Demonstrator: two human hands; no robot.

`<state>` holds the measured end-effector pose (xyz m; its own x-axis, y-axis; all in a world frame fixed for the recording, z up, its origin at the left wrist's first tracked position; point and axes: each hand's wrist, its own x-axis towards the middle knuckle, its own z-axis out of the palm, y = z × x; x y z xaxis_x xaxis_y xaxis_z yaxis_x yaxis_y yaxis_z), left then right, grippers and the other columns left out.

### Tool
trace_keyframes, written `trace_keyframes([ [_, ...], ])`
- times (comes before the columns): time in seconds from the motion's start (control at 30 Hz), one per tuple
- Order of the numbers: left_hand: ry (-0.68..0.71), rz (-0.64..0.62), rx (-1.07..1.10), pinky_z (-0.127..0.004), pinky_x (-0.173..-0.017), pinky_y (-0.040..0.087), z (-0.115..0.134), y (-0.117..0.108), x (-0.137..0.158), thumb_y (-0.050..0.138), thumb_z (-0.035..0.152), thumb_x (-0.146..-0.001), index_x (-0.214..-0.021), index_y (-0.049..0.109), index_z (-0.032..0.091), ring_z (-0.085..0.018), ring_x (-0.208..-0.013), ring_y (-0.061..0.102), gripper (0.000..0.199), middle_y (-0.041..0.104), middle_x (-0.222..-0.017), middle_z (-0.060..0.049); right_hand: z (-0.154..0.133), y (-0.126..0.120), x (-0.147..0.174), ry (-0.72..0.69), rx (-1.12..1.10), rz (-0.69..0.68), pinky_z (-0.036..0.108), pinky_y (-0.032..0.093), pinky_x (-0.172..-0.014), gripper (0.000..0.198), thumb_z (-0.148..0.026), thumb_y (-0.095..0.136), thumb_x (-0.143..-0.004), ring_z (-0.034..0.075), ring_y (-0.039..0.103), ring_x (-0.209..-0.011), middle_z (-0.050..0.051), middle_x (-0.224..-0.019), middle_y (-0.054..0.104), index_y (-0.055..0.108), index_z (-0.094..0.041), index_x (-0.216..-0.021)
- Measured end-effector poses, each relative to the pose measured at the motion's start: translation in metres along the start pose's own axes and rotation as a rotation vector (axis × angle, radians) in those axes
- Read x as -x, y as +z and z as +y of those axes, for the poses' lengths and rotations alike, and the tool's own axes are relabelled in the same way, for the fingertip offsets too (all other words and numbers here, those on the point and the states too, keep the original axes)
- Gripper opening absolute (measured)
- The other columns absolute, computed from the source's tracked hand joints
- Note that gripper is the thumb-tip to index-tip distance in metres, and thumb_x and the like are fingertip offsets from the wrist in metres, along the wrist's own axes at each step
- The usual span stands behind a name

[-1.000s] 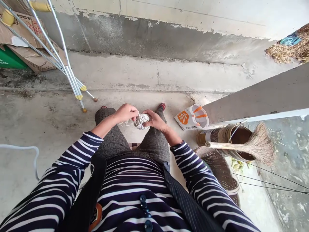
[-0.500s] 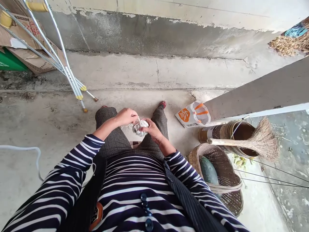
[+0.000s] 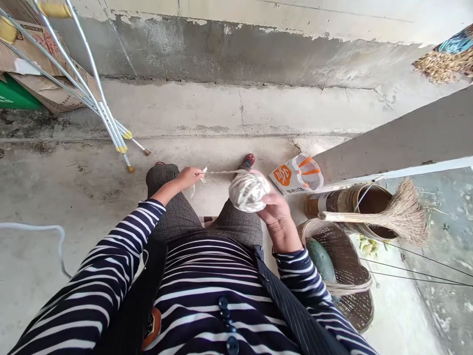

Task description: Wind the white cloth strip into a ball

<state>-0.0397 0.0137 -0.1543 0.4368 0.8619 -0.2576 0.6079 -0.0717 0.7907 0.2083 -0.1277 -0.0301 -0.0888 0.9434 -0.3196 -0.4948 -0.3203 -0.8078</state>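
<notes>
A ball of white yarn is held up above my right thigh by my right hand, whose fingers curl round its right side. The ball's edge is a little blurred. From it a strand of yarn runs taut to the left. My left hand, over my left knee, pinches that strand near a small knot or loop. A loose end of yarn dangles just beside the left fingers.
A pair of crutches leans at the left by cardboard boxes. On the right are a paper bag, a bucket with a broom across it, and a wicker basket holding a dark green melon.
My right hand has moved right and up with the ball, away from my left hand. The strand between them has stretched out straight. My left hand has shifted slightly left.
</notes>
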Motion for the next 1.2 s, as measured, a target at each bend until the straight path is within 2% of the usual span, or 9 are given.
trace_keyframes([
  [0.2,-0.091,0.143,-0.165,-0.023,-0.063,0.041,-0.023,-0.031,-0.021,0.067,0.032,-0.083,-0.092,0.081,0.021,-0.018,-0.07,0.062,0.019,0.076,-0.079,-0.005,-0.052,0.003,0.039,-0.189,0.111,0.074,0.065,0.054,-0.1,0.108,-0.067,0.08,-0.041,0.042,0.065,-0.12,0.012,-0.129,0.07,0.057,-0.032,-0.14],
  [0.33,-0.038,0.172,-0.265,-0.025,-0.066,0.043,-0.005,-0.064,-0.053,0.064,0.022,-0.087,-0.092,0.082,0.022,-0.019,-0.069,0.063,0.019,0.075,-0.076,-0.004,-0.056,0.004,0.053,-0.223,0.113,0.087,0.068,0.052,-0.103,0.113,-0.065,0.083,-0.042,0.042,0.065,-0.123,0.012,-0.136,0.067,0.052,-0.036,-0.146],
  [0.43,0.018,0.264,-0.282,-0.024,-0.076,0.047,0.041,-0.095,-0.078,0.059,0.012,-0.091,-0.103,0.082,0.018,-0.017,-0.076,0.066,0.026,0.079,-0.09,-0.005,-0.053,0.002,0.056,-0.231,0.098,0.109,0.067,0.051,-0.108,0.111,-0.065,0.083,-0.044,0.041,0.063,-0.128,0.01,-0.139,0.065,0.052,-0.036,-0.146],
  [0.6,0.257,0.374,-0.28,-0.028,-0.094,0.045,0.159,-0.149,-0.086,0.038,0.01,-0.1,-0.115,0.075,-0.002,-0.011,-0.096,0.068,0.042,0.075,-0.097,-0.005,-0.048,-0.011,0.051,-0.216,0.046,0.127,0.065,0.049,-0.113,0.11,-0.062,0.087,-0.041,0.041,0.062,-0.131,0.011,-0.142,0.065,0.058,-0.032,-0.142],
  [0.73,0.56,0.496,-0.442,-0.036,-0.089,0.045,0.233,-0.18,-0.063,0.02,0.017,-0.095,-0.116,0.076,0.002,-0.02,-0.106,0.072,0.062,0.069,-0.094,0.0,-0.046,-0.015,0.044,-0.183,-0.018,0.13,0.064,0.05,-0.112,0.099,-0.054,0.087,-0.043,0.042,0.062,-0.131,0.011,-0.139,0.068,0.063,-0.03,-0.136],
  [0.83,0.661,0.58,-0.544,-0.039,-0.095,0.05,0.255,-0.186,-0.043,0.024,0.014,-0.093,-0.123,0.076,0.016,-0.023,-0.117,0.071,0.061,0.072,-0.106,0.004,-0.047,-0.012,0.04,-0.167,-0.103,0.162,0.06,0.05,-0.113,0.083,-0.039,0.083,-0.047,0.04,0.065,-0.127,0.009,-0.13,0.073,0.069,-0.029,-0.127],
  [0.97,0.536,0.448,-0.626,-0.034,-0.104,0.053,0.233,-0.163,-0.035,0.039,0.006,-0.096,-0.123,0.077,0.026,-0.017,-0.117,0.069,0.051,0.076,-0.122,0.001,-0.047,-0.006,0.04,-0.14,-0.173,0.147,0.055,0.052,-0.112,0.066,-0.029,0.078,-0.047,0.038,0.066,-0.125,0.007,-0.119,0.077,0.073,-0.027,-0.113],
  [1.1,0.324,0.14,-0.688,-0.043,-0.106,0.051,0.166,-0.122,-0.056,0.049,-0.001,-0.09,-0.121,0.077,0.021,-0.024,-0.115,0.069,0.047,0.076,-0.123,-0.006,-0.047,0.0,0.043,-0.101,-0.187,0.045,0.053,0.055,-0.107,0.064,-0.029,0.078,-0.047,0.039,0.066,-0.124,0.008,-0.119,0.076,0.072,-0.026,-0.111],
  [1.2,0.403,0.041,-0.538,-0.038,-0.106,0.05,0.117,-0.091,-0.07,0.05,0.003,-0.089,-0.12,0.077,0.022,-0.023,-0.119,0.067,0.045,0.074,-0.127,-0.006,-0.047,0.006,0.041,-0.08,-0.177,-0.013,0.049,0.056,-0.103,0.067,-0.025,0.077,-0.046,0.037,0.068,-0.119,0.007,-0.123,0.075,0.072,-0.026,-0.113],
])
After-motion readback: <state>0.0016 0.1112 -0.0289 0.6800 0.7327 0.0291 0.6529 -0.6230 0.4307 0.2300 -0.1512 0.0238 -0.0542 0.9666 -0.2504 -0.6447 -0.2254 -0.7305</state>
